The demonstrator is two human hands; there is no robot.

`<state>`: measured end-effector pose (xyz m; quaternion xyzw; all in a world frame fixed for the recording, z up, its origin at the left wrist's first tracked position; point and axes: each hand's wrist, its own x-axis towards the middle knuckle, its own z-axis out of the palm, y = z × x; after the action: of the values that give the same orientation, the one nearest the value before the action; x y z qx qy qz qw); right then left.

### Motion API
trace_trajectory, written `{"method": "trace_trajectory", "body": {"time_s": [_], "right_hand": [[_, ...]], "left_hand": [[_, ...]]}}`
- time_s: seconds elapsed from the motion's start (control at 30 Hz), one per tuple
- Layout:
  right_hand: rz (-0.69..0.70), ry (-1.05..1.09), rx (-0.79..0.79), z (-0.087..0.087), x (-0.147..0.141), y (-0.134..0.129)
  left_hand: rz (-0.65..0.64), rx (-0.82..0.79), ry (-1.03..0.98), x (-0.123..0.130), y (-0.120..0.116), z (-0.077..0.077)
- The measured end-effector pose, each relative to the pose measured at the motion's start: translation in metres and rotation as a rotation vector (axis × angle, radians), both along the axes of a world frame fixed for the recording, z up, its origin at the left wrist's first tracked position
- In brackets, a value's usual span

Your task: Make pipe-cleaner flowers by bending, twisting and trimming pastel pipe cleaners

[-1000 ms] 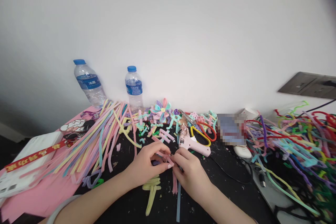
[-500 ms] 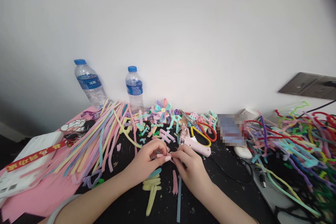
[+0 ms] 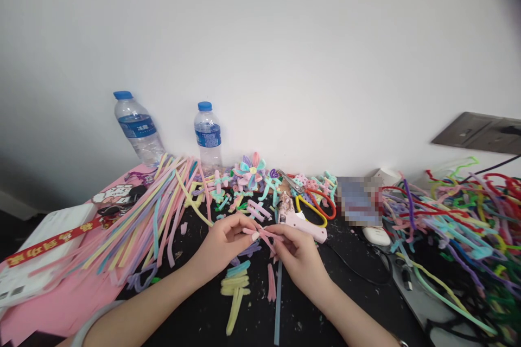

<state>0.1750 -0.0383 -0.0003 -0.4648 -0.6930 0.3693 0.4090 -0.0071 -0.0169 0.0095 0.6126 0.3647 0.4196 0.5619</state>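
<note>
My left hand (image 3: 223, 246): one, thumb and fingers pinching the pink chenille strips (image 3: 266, 236) from the left.
My right hand (image 3: 300, 257): one, fingers grasping the same strips from the right.
Pink chenille strips: crossed between my hands, above the black surface (image 3: 199, 325); I cannot count them.
Yellow chenille pieces (image 3: 234, 306): several, one lengthwise below a crosswise stack.
Folded pink piece (image 3: 271, 282): one, just beside the glue stick.
Glue stick (image 3: 277, 312): one.
Glue gun (image 3: 303, 225): one, beyond my right hand.
Water bottles (image 3: 209, 138): two.
Chenille flower (image 3: 251, 170): one.
</note>
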Motion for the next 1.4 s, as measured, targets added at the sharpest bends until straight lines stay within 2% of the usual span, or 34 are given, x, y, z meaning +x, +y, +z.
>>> {"method": "trace_trajectory", "body": {"time_s": [0.17, 0.3, 0.37, 0.5, 0.63, 0.8, 1.0, 1.2, 1.4], "right_hand": [[0.05, 0.294, -0.236, 0.005, -0.004, -0.002], [0.152, 0.415, -0.264, 0.011, -0.005, -0.006], [0.162, 0.381, -0.236, 0.01, -0.006, -0.007], [0.028, 0.136, -0.109, 0.002, -0.006, -0.007], [-0.053, -0.034, 0.0, -0.002, -0.003, -0.006], [-0.088, -0.074, 0.052, -0.004, 0.001, -0.003], [-0.121, -0.212, 0.2, -0.002, 0.008, 0.001], [-0.095, -0.275, 0.284, 0.002, 0.014, 0.003], [-0.101, -0.275, 0.283, 0.004, 0.015, 0.004]], "left_hand": [[-0.019, 0.056, -0.066, 0.0, -0.001, -0.002], [-0.014, 0.101, -0.036, -0.001, -0.002, -0.004], [-0.007, 0.132, -0.01, -0.001, -0.003, -0.004], [-0.014, 0.16, 0.025, -0.001, -0.005, -0.003], [-0.025, 0.113, -0.015, -0.001, -0.004, -0.002], [-0.004, 0.064, -0.039, -0.001, -0.003, 0.001], [-0.041, -0.003, -0.094, -0.001, 0.0, 0.003], [-0.018, -0.034, -0.09, 0.0, 0.001, 0.005], [0.012, -0.028, -0.079, -0.001, 0.001, 0.003]]}}
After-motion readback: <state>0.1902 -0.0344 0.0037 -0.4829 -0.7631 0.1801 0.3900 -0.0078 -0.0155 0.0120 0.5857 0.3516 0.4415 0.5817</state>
